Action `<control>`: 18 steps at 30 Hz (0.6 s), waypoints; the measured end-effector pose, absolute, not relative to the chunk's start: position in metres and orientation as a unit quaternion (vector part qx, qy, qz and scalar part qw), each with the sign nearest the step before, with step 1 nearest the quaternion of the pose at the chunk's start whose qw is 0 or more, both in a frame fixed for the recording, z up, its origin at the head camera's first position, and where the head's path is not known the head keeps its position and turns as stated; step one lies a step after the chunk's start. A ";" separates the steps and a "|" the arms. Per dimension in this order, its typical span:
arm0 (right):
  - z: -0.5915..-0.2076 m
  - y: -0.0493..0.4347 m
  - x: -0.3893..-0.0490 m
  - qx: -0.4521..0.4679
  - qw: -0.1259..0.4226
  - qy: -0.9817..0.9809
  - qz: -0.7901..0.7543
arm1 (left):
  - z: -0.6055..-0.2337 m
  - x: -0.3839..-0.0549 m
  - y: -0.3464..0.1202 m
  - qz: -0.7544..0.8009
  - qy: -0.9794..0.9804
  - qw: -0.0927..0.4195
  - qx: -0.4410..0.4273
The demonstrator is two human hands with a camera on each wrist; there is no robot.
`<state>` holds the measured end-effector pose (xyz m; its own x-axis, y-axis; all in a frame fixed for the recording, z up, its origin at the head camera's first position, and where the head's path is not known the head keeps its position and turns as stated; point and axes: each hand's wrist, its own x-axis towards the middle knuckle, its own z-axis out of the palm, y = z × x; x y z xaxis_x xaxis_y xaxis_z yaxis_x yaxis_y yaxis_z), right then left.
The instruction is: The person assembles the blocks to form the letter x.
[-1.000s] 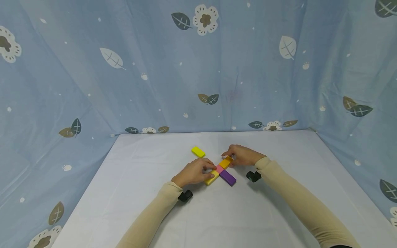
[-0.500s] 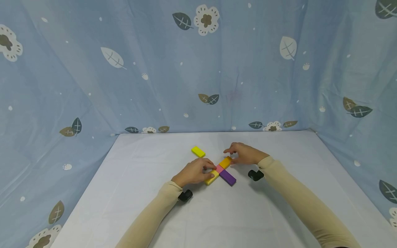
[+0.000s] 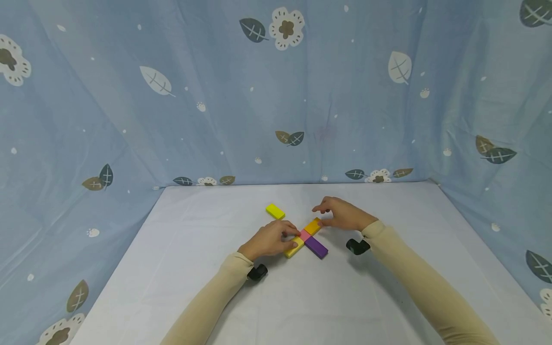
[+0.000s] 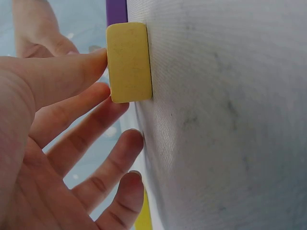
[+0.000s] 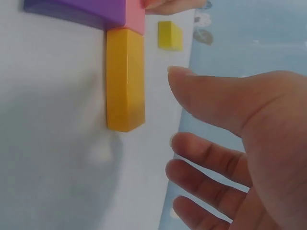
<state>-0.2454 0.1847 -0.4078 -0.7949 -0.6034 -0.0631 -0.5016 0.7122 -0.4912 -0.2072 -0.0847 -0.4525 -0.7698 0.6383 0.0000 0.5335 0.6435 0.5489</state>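
Note:
My left hand point(image 3: 268, 239) pinches a pale yellow block point(image 4: 129, 62) lying on the white table, thumb on one side and fingertips on the other. End to end with it in a slanting row are a pink block point(image 3: 304, 235) and an orange block point(image 5: 125, 81). A purple block point(image 3: 316, 247) juts from the pink one toward the near right. Above the far end of the orange block hovers my right hand point(image 3: 343, 214), fingers spread and relaxed; the right wrist view shows its thumb apart from the block.
A bright yellow block point(image 3: 275, 211) lies by itself beyond my left hand. The white-covered table point(image 3: 194, 292) meets a blue patterned curtain point(image 3: 215, 120) at its back and sides. Each wrist carries a small black camera.
My right hand has let go of the orange block and risen slightly back and to the right. My left hand and the blocks have stayed in place.

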 end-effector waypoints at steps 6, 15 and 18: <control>-0.410 0.187 -0.239 -0.295 0.087 0.921 -0.238 | -0.454 -0.207 -0.084 0.267 0.902 0.100 0.323; -0.412 0.188 -0.231 -0.276 0.070 0.926 -0.248 | -0.453 -0.208 -0.085 0.263 0.902 0.100 0.326; -0.414 0.187 -0.228 -0.271 0.069 0.927 -0.252 | -0.453 -0.208 -0.085 0.263 0.901 0.099 0.330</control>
<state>-0.2285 0.1873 -0.4145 -0.8441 -0.5361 0.0092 -0.4668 0.7264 -0.5044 -0.2081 -0.0848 -0.4528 -0.7621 0.6474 -0.0037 0.5435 0.6429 0.5397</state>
